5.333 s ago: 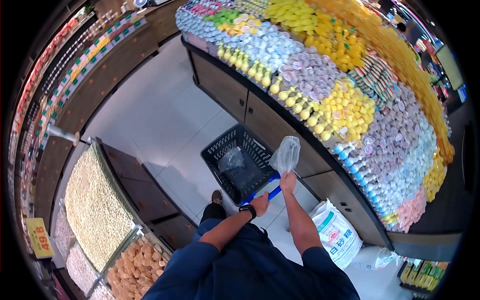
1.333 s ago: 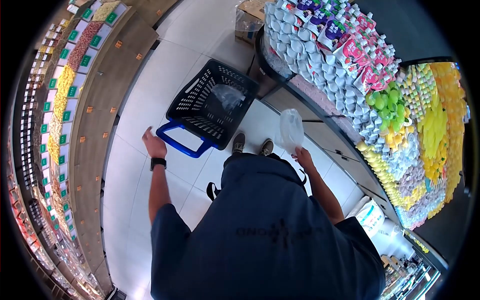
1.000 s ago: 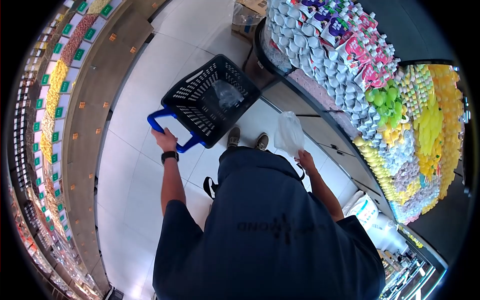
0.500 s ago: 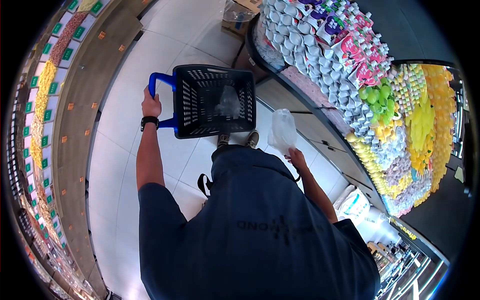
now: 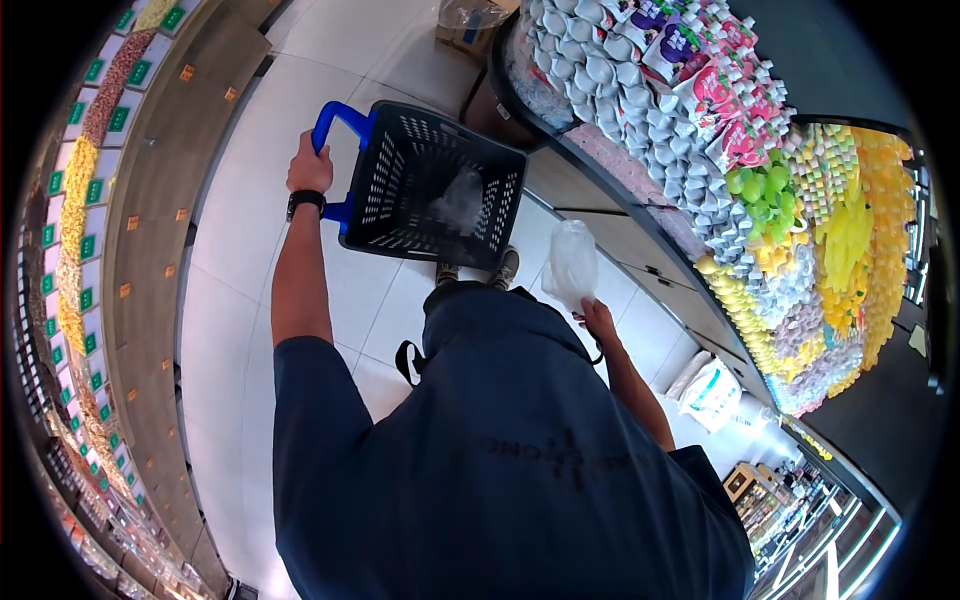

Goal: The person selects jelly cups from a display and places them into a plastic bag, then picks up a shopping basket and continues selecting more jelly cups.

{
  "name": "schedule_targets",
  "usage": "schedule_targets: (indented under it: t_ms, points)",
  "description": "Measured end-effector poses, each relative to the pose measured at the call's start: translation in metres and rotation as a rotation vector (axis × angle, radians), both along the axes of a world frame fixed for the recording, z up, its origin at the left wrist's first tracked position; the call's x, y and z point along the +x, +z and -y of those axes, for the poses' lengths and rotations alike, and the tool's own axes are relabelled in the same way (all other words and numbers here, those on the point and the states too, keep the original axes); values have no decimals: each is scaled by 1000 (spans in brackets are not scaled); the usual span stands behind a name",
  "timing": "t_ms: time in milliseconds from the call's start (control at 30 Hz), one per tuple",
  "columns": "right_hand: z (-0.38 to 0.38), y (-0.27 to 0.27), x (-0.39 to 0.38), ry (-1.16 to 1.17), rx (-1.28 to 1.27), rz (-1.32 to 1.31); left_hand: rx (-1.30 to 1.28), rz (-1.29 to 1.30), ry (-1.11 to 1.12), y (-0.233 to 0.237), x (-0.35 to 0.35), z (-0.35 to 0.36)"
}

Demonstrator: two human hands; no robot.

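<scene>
My left hand [image 5: 309, 170] is closed around the blue handle [image 5: 346, 120] of a black shopping basket [image 5: 372, 242]. The basket hangs tilted in front of me, its perforated inside facing up. Inside it lies a crumpled clear plastic bag [image 5: 461, 200] whose contents I cannot make out. Low on the right, my right hand [image 5: 597, 318] grips the gathered end of a translucent plastic bag [image 5: 571, 262]. That bag sticks out beyond the fingers, close to the front of the display counter.
On the right, a counter [image 5: 640, 240] carries heaped silver and printed pouches [image 5: 715, 90], green grape-like pieces [image 5: 764, 196] and yellow packs [image 5: 845, 235]. A wooden shelf [image 5: 150, 250] with bins of grains or nuts runs along the left. A cardboard box [image 5: 465, 35] and white sacks [image 5: 712, 395] sit on the floor.
The basket has swung up and turned clockwise, with my left hand moving up along with it. My right hand and its bag have barely shifted.
</scene>
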State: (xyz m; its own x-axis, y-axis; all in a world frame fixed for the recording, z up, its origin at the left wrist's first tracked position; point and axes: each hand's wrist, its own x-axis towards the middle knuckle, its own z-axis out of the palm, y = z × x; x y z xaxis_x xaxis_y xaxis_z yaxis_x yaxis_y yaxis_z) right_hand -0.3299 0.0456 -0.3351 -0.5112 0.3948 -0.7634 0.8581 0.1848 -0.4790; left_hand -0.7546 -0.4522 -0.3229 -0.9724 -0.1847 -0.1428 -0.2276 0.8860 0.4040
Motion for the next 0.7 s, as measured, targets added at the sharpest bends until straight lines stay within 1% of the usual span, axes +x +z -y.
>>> schedule_targets:
  t_ms: [233,267,300,333,367,400,433,467,533,600,633,667,700]
  points:
    - [23,-3,5,-6,3,-28,28,-10,-76,0,-3,8]
    - [26,1,2,-39,8,-31,31,-34,-90,-7,-5,11]
    - [29,5,0,13,56,-67,94,-70,-77,-15,-7,14]
    - [30,11,-2,61,109,-98,92,-189,-81,-31,-7,19]
    - [31,15,-7,40,145,-108,105,-253,-57,-24,-4,15]
    - [34,20,-11,11,182,-211,55,-413,-30,-7,3,5]
    - [34,21,-16,-65,164,-285,37,-583,-14,11,13,-10]
    - [37,24,-24,-178,107,-374,44,-672,-18,34,25,-28]
    - [44,53,-49,-245,49,-513,298,-612,-30,38,50,-65]
    - [50,73,-68,-247,110,-585,799,-160,-255,44,79,-115]
    - [51,85,-77,-227,165,-646,1005,138,-252,67,103,-154]
    - [53,100,-84,-238,172,-660,1081,328,-318,85,124,-189]
    - [55,117,-88,-145,255,-617,1129,395,-388,94,141,-216]
